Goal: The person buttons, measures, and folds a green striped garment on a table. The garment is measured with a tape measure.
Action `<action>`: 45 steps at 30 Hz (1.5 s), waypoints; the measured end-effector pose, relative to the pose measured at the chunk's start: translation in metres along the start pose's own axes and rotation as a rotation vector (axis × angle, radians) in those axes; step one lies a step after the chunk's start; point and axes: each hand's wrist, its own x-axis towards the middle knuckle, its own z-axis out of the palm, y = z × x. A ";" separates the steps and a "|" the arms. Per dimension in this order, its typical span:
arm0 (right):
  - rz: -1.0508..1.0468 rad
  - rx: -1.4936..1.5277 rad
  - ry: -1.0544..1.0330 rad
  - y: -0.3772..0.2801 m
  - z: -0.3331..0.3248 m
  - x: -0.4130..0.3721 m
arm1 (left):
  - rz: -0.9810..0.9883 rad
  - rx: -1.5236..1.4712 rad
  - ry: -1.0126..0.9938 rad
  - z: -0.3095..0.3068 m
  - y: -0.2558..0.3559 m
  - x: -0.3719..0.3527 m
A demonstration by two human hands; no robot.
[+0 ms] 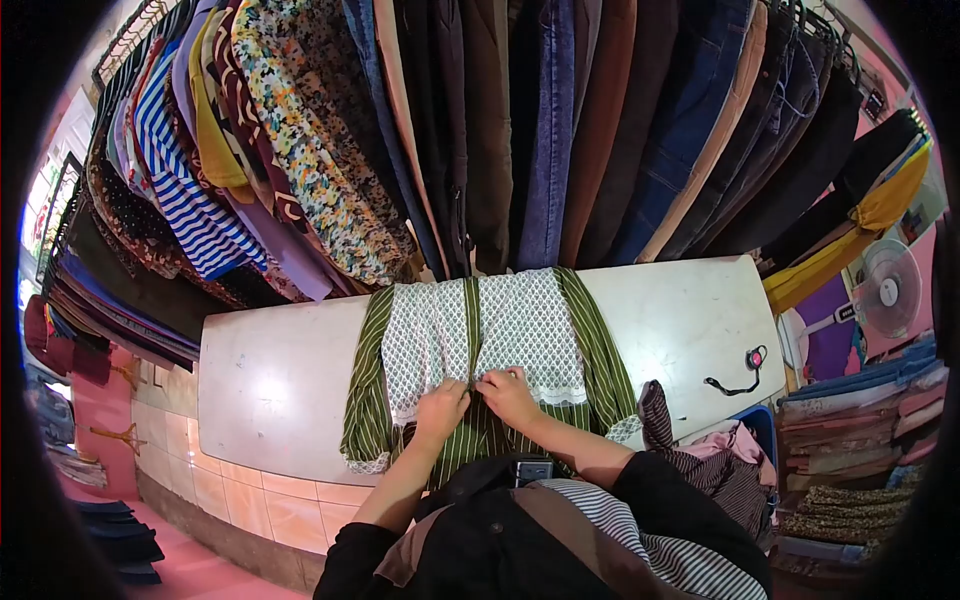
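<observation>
A green striped blouse (360, 400) with white lace front panels (530, 330) lies spread face up on the white table. Its sleeves run down either side, and a green striped placket (473, 320) divides the lace. My left hand (441, 410) is closed, its fingertips pinching the placket's left edge near the bottom of the lace. Just beside it, my right hand (508, 398) has its fingers curled onto the same placket from the right. The small spot between the fingertips is partly hidden. The blouse's lower part hangs toward my body.
The white table (270, 385) has a black strap with a red-centred round piece (755, 358) at its right. Trousers (545, 150) and patterned tops (310, 150) hang behind. A blue basket of clothes (735, 450) stands at the near right, beside folded stacks (850, 450) and a fan (888, 288).
</observation>
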 end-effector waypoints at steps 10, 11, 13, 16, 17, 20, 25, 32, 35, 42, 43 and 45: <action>0.221 0.236 0.049 0.020 -0.030 0.001 | -0.211 -0.139 0.249 -0.028 -0.027 0.001; 0.349 0.342 0.116 0.020 -0.047 0.000 | -0.268 -0.152 0.290 -0.036 -0.040 -0.002; 0.440 0.395 0.303 0.051 -0.066 -0.015 | -0.387 -0.341 0.315 -0.051 -0.071 -0.014; 0.686 0.462 0.507 0.102 -0.116 -0.042 | -0.489 -0.543 0.506 -0.070 -0.123 -0.041; 0.697 0.456 0.610 0.112 -0.134 -0.051 | -0.533 -0.739 0.495 -0.072 -0.152 -0.053; 0.797 0.374 0.758 0.154 -0.156 -0.098 | -0.716 -0.909 0.626 -0.092 -0.183 -0.070; 0.993 0.026 0.811 0.186 -0.146 -0.143 | -0.810 -0.703 0.565 -0.072 -0.237 -0.103; 0.983 -0.108 0.663 0.166 -0.158 -0.147 | -0.718 -0.684 0.550 -0.100 -0.199 -0.112; 0.948 -0.108 0.694 0.136 -0.192 -0.134 | -0.617 -0.713 0.512 -0.138 -0.161 -0.103; 0.871 -0.242 0.764 0.137 -0.222 -0.178 | -0.613 -0.973 0.535 -0.187 -0.158 -0.147; 0.888 -0.268 0.716 0.144 -0.220 -0.194 | -0.650 -1.034 0.528 -0.189 -0.163 -0.157; 0.922 -0.283 0.521 0.157 -0.215 -0.223 | -0.716 -0.714 0.369 -0.180 -0.181 -0.173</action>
